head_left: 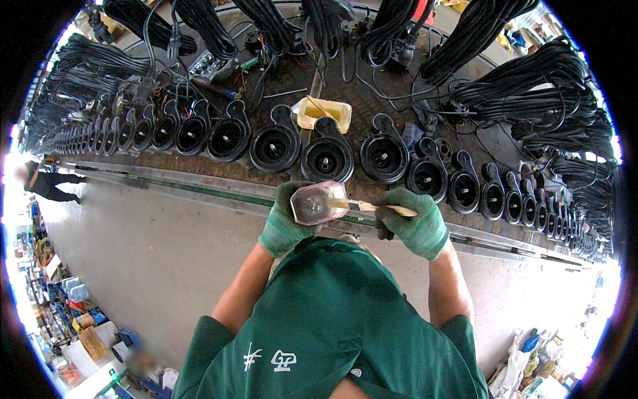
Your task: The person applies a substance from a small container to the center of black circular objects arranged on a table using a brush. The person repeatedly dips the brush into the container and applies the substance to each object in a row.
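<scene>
1. Right of the clear cup (310, 207), the right grip (405, 219) pinched the brush (367, 206) by its handle, making it the nearer hand; the left grip (287, 216) clasped the cup.
2. The brush's long axis ran roughly sideways, bristles at the cup's mouth.
3. Counted: one brush, one cup; beyond the cup, one yellow tray (345, 118) and over a dozen round black housings (326, 161).

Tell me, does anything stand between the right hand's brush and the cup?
Nothing visible does: the brush in the right hand reaches the rim of the cup, which the left hand holds.
</scene>
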A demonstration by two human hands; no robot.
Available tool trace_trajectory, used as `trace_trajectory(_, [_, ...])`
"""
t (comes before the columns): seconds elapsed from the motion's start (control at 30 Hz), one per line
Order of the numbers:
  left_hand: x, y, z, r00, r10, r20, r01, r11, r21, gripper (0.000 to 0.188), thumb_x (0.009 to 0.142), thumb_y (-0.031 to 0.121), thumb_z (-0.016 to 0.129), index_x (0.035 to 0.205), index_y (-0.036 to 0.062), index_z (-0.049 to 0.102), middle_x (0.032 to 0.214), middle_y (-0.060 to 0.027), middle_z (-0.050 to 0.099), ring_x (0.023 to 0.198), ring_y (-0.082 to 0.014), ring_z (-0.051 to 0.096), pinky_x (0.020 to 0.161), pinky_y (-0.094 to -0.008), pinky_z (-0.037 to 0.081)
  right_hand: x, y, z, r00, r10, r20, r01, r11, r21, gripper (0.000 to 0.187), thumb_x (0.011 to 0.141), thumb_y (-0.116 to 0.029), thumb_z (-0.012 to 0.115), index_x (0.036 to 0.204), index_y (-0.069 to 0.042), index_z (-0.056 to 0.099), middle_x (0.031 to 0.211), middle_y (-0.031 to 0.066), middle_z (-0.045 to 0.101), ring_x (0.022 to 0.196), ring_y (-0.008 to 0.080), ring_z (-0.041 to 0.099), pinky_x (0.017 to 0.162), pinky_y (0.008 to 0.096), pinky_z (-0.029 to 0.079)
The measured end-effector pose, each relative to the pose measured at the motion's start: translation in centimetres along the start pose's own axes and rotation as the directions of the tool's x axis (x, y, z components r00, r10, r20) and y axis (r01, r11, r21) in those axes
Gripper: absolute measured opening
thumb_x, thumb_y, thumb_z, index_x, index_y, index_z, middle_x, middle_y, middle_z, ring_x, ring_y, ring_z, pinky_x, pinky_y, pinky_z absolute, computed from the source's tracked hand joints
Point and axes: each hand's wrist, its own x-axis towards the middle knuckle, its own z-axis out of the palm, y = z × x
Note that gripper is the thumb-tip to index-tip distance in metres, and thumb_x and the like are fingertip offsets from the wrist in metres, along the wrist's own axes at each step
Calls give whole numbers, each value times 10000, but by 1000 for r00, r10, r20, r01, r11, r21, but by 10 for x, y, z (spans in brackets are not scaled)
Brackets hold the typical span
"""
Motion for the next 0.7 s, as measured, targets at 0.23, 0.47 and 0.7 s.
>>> trace_trajectory(0.23, [-4,2,-15,999,-3,-35,3,1000,4,933,662,94,958,1399,84,387,1349,-92,559,1216,-199,585,1045,-366,525,-3,8,-20,997,-78,-13,78,997,-17,205,903,-6,718,1106,10,725,869,104,747,727,140,721,635,291,584])
trace_trajectory(0.47, [-12,-11,-31,990,-117,-80,97,972,-215,965,665,49,953,1401,123,333,1368,-99,527,1241,-207,568,1022,-375,540,27,27,-7,964,80,-254,7,946,324,161,953,-28,671,1093,30,724,873,54,736,701,105,659,633,251,546])
trace_trajectory(0.7, [-28,-6,-44,986,-96,-137,87,994,-72,938,678,57,952,1385,104,338,1346,-109,547,1224,-216,589,1017,-388,548,111,48,27,965,60,-254,-107,979,-174,247,923,-232,746,1070,-34,735,924,153,755,779,242,689,753,339,550])
